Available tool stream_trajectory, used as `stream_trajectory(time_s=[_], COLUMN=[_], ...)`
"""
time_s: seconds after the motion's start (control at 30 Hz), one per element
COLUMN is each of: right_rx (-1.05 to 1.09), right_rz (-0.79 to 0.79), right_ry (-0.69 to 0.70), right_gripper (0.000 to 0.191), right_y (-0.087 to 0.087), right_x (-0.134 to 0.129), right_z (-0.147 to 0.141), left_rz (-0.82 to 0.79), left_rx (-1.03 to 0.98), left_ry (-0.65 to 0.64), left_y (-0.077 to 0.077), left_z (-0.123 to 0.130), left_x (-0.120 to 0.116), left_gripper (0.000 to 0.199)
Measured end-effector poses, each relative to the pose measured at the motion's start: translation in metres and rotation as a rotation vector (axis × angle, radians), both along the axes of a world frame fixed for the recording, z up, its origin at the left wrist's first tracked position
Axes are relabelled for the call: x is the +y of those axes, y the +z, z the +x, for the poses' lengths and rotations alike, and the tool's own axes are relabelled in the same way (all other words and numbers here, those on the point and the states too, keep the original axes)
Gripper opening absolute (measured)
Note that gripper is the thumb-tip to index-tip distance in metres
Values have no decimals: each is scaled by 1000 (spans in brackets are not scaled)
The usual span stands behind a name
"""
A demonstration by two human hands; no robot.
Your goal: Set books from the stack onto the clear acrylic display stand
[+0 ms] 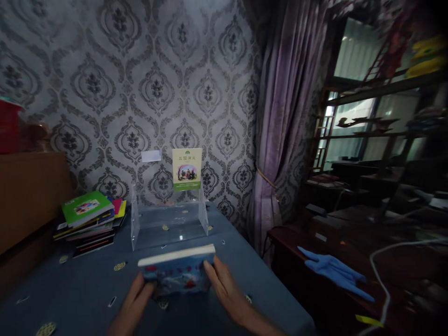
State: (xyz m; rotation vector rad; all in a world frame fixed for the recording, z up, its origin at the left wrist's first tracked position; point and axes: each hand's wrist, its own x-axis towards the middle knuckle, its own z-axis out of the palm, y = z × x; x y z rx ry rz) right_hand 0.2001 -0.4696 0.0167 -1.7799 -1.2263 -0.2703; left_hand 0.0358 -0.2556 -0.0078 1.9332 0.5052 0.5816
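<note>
A blue book (pixel 178 275) with a pictured cover is held between my two hands, its white page edge facing up. My left hand (pixel 135 296) grips its left end, and my right hand (pixel 222 284) grips its right end, thumb on the cover. Beyond the book, a clear plastic stand (pixel 168 224) rests on the blue-covered table (pixel 259 284). A cream and green book (pixel 187 169) stands upright at the stand's upper right. The held book's cover is blurred.
A stack of books (pixel 87 214) with a green one on top lies at the left, beside a brown box (pixel 31 196). A purple curtain (pixel 276 116) hangs behind the table's right side. Blue gloves (pixel 332 268) and a white cable (pixel 385 289) lie further right.
</note>
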Motion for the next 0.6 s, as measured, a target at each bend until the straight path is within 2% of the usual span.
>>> stream_trajectory(time_s=[0.03,0.1,0.2,0.33,0.43,0.5,0.6], right_rx=[52,189,268,176,33,-34,-51], right_rz=[15,42,119,250,327,368,408], right_ry=[12,42,85,95,88,107,149], right_gripper=[47,47,52,57,57,58,59], right_y=[8,30,74,148,202,229,250], right_x=[4,14,36,71,96,111,128], right_z=[4,16,51,114,158,182,209], left_rz=[-53,-124,-145,-127,-44,19,70], left_rx=[-23,-67,-108,-282,-444,-525,-588], left_ry=[34,-19,-136,-134,-136,-147,-132], left_y=[10,37,96,182,235,258,276], left_z=[10,34,78,140,180,202,226], left_x=[2,6,17,37,53,62,73], left_gripper=[50,43,32,25,29,33,40])
